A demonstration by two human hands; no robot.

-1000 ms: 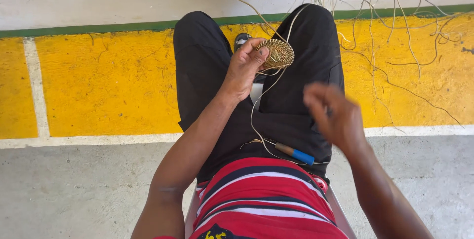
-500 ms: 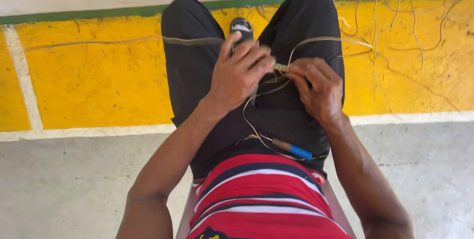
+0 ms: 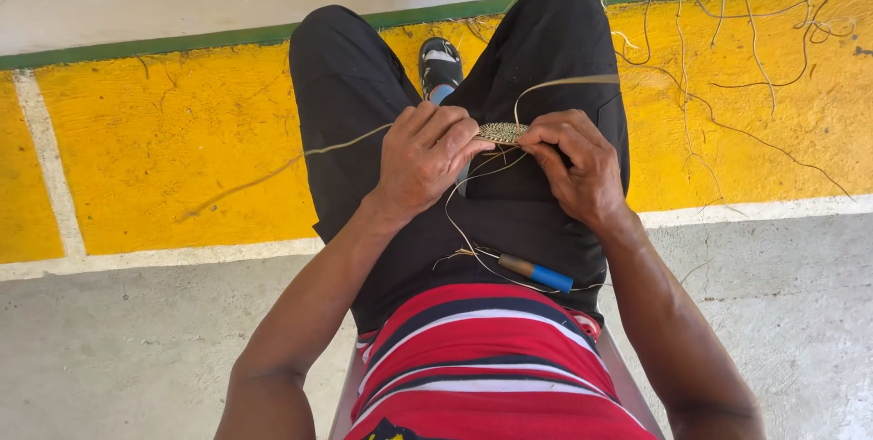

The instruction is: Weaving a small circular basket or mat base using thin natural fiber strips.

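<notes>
Your left hand (image 3: 423, 160) and right hand (image 3: 575, 165) met over your lap, both pinching the small woven disc (image 3: 502, 133) between thumb and fingers. The left hand gripped its 9 o'clock edge, the right its 3 o'clock edge. The disc lay nearly edge-on to the camera, just above your thighs and between your knees. You probably held it from both sides so that it stayed steady while the fibre was worked at its rim.

A pale strand (image 3: 556, 84) arched up from the disc toward 1 o'clock, and another strand (image 3: 346, 142) ran off toward 9 o'clock across your left thigh. More thin strands looped down from your hands toward 6 o'clock. They reached a tool with a blue handle (image 3: 538, 273), which lay on your lap just above your striped shirt (image 3: 482, 358), close enough to pick up.

You sat on a chair (image 3: 627, 376), your shoe (image 3: 440, 65) showing between your knees at 12 o'clock. Beyond it ran the yellow curb (image 3: 155, 149), with loose fibres (image 3: 727, 31) hanging at 1 to 2 o'clock. Bare concrete floor (image 3: 136, 349) lay on both sides of you, so your elbows had room to swing out at 9 and 3 o'clock.
</notes>
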